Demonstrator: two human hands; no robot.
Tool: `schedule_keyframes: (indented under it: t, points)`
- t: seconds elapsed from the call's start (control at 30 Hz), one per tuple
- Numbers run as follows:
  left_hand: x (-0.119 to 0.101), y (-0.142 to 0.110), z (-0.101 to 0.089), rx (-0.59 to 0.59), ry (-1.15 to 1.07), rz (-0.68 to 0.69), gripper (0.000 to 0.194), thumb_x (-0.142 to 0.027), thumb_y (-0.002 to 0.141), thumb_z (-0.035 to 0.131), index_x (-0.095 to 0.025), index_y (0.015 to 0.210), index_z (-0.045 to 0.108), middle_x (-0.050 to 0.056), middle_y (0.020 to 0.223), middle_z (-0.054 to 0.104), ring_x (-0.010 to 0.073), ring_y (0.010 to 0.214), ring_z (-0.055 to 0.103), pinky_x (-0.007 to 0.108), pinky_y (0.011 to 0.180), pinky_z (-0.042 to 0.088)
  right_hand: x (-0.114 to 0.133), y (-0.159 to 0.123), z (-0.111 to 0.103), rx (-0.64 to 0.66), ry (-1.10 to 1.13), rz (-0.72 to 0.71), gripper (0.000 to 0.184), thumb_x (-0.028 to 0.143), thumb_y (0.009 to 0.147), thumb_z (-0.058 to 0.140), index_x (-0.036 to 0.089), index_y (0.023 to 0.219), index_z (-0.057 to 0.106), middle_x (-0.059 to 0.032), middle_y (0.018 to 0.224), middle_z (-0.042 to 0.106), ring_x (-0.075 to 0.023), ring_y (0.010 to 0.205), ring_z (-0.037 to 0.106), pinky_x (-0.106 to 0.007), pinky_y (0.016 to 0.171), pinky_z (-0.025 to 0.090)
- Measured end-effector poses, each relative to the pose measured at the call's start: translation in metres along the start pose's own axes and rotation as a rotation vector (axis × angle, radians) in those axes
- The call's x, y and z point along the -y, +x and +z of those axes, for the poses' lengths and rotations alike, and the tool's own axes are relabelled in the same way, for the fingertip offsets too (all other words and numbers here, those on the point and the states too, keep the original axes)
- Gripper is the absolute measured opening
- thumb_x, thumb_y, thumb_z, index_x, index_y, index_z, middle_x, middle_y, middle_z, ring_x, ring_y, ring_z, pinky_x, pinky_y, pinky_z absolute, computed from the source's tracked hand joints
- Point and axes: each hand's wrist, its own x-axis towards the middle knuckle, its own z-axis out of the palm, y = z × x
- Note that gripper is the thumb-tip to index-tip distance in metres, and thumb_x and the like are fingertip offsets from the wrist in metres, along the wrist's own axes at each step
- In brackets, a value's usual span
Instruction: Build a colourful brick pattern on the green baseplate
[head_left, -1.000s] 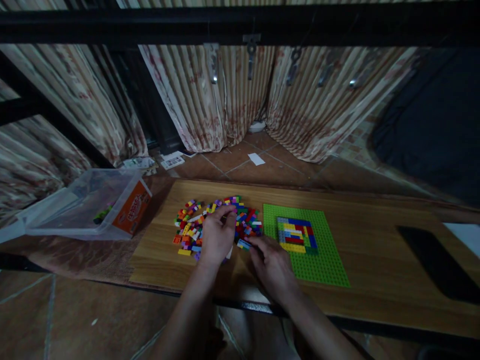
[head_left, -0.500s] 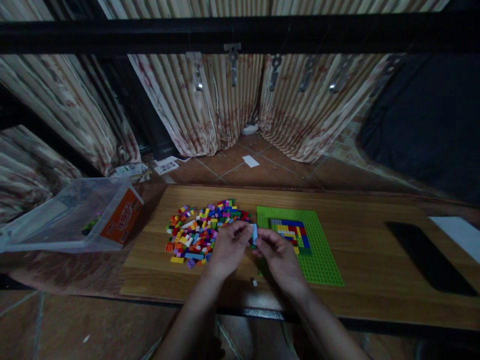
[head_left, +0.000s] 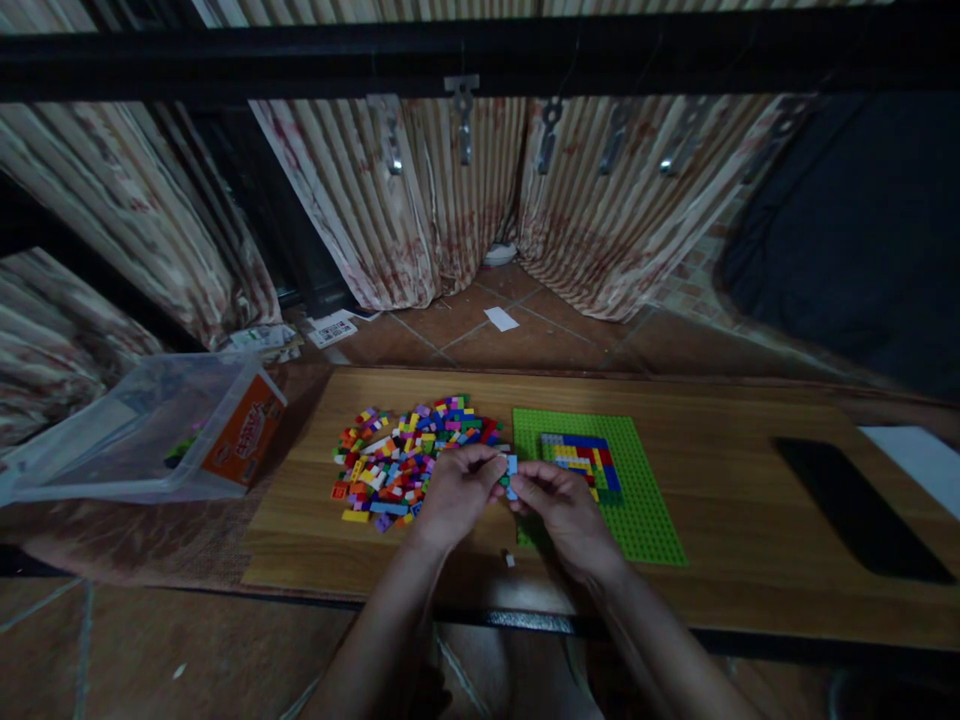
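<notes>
My left hand and my right hand meet above the board, fingertips pinched around small toy bricks. A light blue brick shows between them, with a bit of green beside it; how the pieces join is too small to tell. Under and right of my right hand lies a green baseplate bearing a rectangular build of blue, red, yellow, white and grey bricks. Left of my left hand spreads a pile of loose colourful bricks. One small white brick sits alone near the front edge.
A clear plastic box with an orange label stands left of the wooden board. Toward the right end lie a black flat object and a white sheet. Curtains hang behind, over a tiled floor.
Between my fingertips the light blue brick has turned slightly and more of it shows. Both hands stay nearly in place. The whole view has shifted a little.
</notes>
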Motion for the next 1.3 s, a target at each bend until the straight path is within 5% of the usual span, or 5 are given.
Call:
schedule_keyframes:
  t: [0.4, 0.83, 1.13, 1.3]
  points:
    - [-0.002, -0.002, -0.004, 0.052, -0.04, -0.132, 0.016, -0.031, 0.079, 0.063, -0.015, 0.078, 0.063, 0.0, 0.063, 0.065, 0.0118, 0.059, 0.064, 0.021, 0.057, 0.05, -0.008, 0.003, 0.0, -0.1, 0.053, 0.072, 0.038, 0.05, 0.064, 0.077, 0.017, 0.081, 0.067, -0.0014, 0.067, 0.068, -0.011, 0.057, 0.058, -0.024, 0.057, 0.045]
    - [0.002, -0.002, -0.007, 0.079, 0.007, -0.151, 0.005, -0.017, 0.07, 0.063, -0.015, 0.075, 0.066, -0.001, 0.061, 0.065, 0.012, 0.057, 0.063, 0.022, 0.056, 0.05, -0.002, 0.0, 0.0, -0.025, -0.033, 0.084, 0.035, 0.048, 0.064, 0.076, 0.017, 0.079, 0.071, -0.0021, 0.064, 0.069, -0.0126, 0.056, 0.057, -0.025, 0.055, 0.043]
    - [0.0, -0.002, -0.014, 0.044, 0.325, 0.008, 0.014, -0.017, 0.073, 0.059, -0.018, 0.083, 0.07, -0.002, 0.059, 0.064, 0.0128, 0.052, 0.06, 0.022, 0.05, 0.045, 0.01, 0.003, -0.019, -0.141, 0.003, 0.005, 0.05, 0.039, 0.067, 0.076, 0.023, 0.113, 0.062, 0.0054, 0.067, 0.062, -0.0098, 0.055, 0.056, -0.023, 0.052, 0.043]
    - [-0.002, -0.004, -0.013, 0.029, 0.502, 0.134, 0.016, -0.013, 0.072, 0.058, -0.02, 0.079, 0.071, 0.001, 0.074, 0.071, 0.0152, 0.062, 0.064, 0.025, 0.057, 0.048, 0.022, 0.008, -0.045, -0.222, -0.091, -0.036, 0.043, 0.04, 0.063, 0.077, 0.02, 0.098, 0.062, 0.0041, 0.067, 0.064, -0.0119, 0.052, 0.06, -0.024, 0.05, 0.046]
